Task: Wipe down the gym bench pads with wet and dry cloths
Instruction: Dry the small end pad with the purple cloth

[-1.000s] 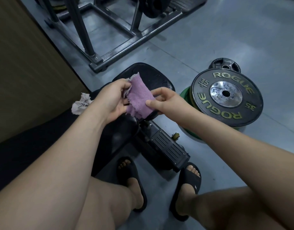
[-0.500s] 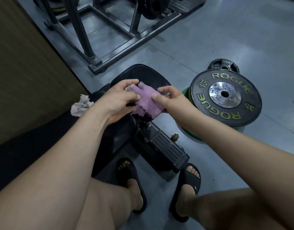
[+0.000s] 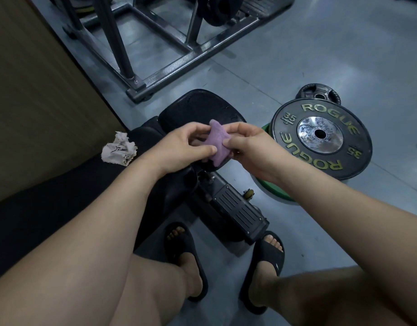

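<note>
Pinching the folded purple cloth point(image 3: 218, 143) between them above the seat pad point(image 3: 198, 107), the left hand point(image 3: 179, 149) and right hand point(image 3: 252, 147) are each gripping one edge, risking a dropped cloth if either thumb loosens mid-fold.
</note>
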Action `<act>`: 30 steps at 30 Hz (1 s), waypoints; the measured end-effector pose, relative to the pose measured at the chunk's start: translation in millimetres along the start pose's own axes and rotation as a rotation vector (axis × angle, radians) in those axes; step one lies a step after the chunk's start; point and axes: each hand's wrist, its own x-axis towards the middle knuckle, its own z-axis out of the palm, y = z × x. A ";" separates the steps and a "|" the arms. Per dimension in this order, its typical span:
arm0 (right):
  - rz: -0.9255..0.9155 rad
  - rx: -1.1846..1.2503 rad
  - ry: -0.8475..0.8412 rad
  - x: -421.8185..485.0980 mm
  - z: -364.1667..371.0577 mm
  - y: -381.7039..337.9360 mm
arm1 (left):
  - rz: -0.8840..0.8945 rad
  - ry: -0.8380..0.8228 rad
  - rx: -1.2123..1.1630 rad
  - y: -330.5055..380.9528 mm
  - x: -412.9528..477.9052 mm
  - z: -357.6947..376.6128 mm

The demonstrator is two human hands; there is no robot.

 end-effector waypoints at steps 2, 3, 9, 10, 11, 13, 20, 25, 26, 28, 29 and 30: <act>-0.002 0.034 0.031 3.3 -0.7 0.1 | -0.004 0.032 -0.011 -0.7 0.3 1.4; 0.004 0.022 0.058 5.6 -0.8 0.9 | 0.005 0.054 -0.009 -0.2 0.9 0.2; 0.014 -0.356 -0.017 1.4 -1.5 -1.4 | -0.010 0.041 -0.020 3.7 -3.1 -6.9; 0.022 -0.370 -0.072 -1.3 -0.7 -2.2 | -0.021 0.051 -0.044 3.4 -3.8 -7.1; 0.026 -0.386 -0.085 -2.1 0.8 -1.4 | -0.037 0.071 -0.068 0.0 -2.4 -8.0; 0.017 -0.429 0.023 1.8 0.4 4.4 | -0.075 0.121 -0.087 -8.4 1.6 -8.9; -0.339 -0.724 0.379 17.1 -14.2 13.6 | -0.173 0.363 0.274 -20.8 5.1 -12.9; -0.575 -1.387 0.141 24.3 -20.0 56.3 | -0.202 0.381 0.375 -29.2 4.9 -10.7; -0.600 -1.408 0.144 25.3 -21.0 60.8 | -0.199 0.384 0.398 -34.4 5.5 -9.3; -0.655 -1.406 0.148 28.1 -25.7 67.1 | -0.192 0.407 0.509 -44.7 6.8 -3.7; -0.697 -1.414 0.136 29.2 -26.5 68.6 | -0.206 0.429 0.568 -50.4 7.3 1.0; -0.735 -1.422 0.121 29.9 -26.2 68.5 | -0.226 0.457 0.609 -55.3 7.0 6.7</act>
